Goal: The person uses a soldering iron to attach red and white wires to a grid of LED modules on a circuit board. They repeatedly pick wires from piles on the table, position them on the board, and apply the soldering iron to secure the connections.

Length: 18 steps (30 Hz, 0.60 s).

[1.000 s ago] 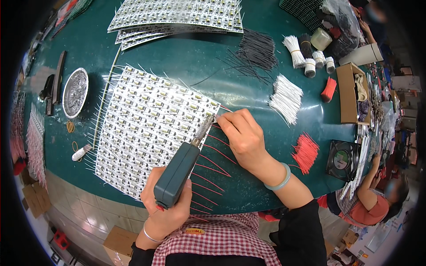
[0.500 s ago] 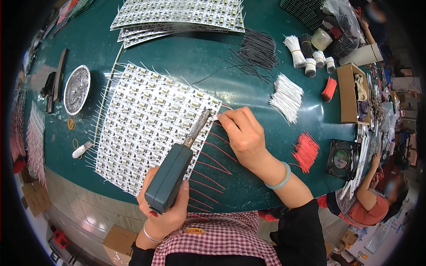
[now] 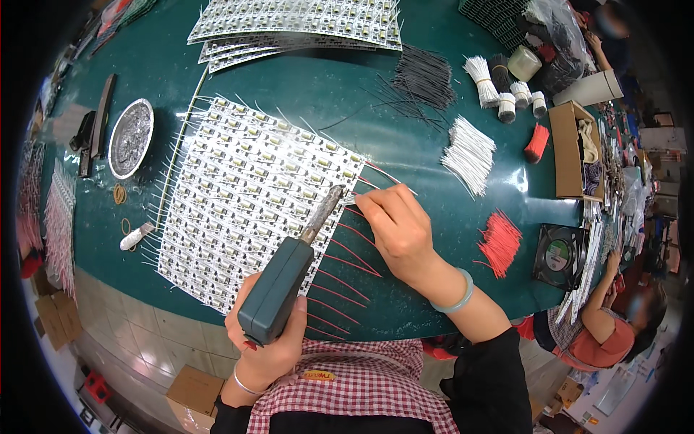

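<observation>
In my left hand [image 3: 267,325] is a dark green soldering iron [image 3: 278,289], its fingers wrapped round the handle. The iron's grey tip lies over the right edge of a white circuit board panel [image 3: 238,188] covered with small components. Close to that tip, my right hand [image 3: 397,231] pinches a thin wire at the panel's edge; the fingers mostly hide it. Several red wires [image 3: 345,283] stick out from the same edge toward me. Pale wires line the panel's left edge.
More panels [image 3: 296,22] are stacked at the far side. Black wires [image 3: 423,76], white wires [image 3: 468,155] and red wires [image 3: 500,244] lie in piles to the right, near a black fan [image 3: 560,257] and a cardboard box [image 3: 571,152]. A round dish [image 3: 131,139] sits left.
The panel has shifted slightly to the right. The iron's tip and my right hand sit a little nearer to me along its edge, and more wire shows at the upper right corner.
</observation>
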Available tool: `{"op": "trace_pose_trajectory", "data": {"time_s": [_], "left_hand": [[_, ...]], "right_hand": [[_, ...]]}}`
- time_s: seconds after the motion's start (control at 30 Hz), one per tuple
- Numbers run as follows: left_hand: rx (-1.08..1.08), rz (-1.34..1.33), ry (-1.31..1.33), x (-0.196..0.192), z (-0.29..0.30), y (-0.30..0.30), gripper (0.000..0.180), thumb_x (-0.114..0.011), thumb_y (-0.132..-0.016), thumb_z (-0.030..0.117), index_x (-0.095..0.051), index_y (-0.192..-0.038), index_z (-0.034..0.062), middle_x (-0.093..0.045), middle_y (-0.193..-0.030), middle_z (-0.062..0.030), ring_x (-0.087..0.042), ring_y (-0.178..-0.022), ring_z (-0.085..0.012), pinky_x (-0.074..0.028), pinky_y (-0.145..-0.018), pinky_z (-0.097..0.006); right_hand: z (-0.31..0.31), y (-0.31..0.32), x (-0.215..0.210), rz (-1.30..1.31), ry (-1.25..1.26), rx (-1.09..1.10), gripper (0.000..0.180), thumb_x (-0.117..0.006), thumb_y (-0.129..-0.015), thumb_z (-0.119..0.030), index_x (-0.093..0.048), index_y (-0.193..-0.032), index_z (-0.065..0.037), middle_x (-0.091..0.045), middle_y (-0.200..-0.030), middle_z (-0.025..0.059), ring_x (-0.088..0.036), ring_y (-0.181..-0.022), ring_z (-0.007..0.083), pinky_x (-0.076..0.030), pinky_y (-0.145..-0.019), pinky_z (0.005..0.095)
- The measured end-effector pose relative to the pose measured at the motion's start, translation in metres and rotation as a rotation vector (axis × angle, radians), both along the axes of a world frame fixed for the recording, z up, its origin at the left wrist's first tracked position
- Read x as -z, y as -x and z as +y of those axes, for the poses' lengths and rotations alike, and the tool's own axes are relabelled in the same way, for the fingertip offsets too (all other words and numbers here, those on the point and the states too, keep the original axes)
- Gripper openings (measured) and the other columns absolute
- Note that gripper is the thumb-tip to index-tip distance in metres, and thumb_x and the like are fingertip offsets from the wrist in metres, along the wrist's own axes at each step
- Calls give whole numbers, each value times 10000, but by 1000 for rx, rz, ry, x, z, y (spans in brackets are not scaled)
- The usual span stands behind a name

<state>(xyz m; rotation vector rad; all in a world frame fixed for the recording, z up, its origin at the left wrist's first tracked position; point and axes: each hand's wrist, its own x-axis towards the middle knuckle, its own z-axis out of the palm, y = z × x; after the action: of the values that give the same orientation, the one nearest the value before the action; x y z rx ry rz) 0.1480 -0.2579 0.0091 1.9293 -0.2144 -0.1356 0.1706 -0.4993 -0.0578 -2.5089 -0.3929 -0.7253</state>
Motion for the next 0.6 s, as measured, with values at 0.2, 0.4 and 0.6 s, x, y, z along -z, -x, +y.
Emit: {"op": "trace_pose_trajectory", "data": {"time_s": [0.2, 0.4, 0.6], "left_hand": [[15, -64, -45, 3, 0, 0, 258, -720, -748, -87, -684, -1003, -79, -671, -988, -173, -659, -769, -207, -510, -664, -292], [12, -60, -14, 5, -3, 2, 241, -719, -754, -82, -687, -993, -64, -666, -959, -161, -653, -759, -197, -509, -655, -296], [-28, -14, 26, 9, -5, 4, 223, -716, -753, -83, -687, -973, -55, -659, -936, -145, -644, -731, -191, -503, -639, -292]], "right_hand": [[1, 1, 3, 14, 12, 2, 312, -662, -706, -1, -660, -1016, 31, -630, -933, 108, -594, -800, 253, -515, -666, 339], [0, 0, 4, 11, 12, -3, 313, -668, -700, 10, -663, -1011, 42, -628, -931, 112, -593, -803, 253, -516, -657, 336], [0, 0, 3, 8, 16, -2, 312, -672, -698, 12, -665, -1008, 48, -627, -929, 113, -593, -807, 250, -517, -653, 334]]}}
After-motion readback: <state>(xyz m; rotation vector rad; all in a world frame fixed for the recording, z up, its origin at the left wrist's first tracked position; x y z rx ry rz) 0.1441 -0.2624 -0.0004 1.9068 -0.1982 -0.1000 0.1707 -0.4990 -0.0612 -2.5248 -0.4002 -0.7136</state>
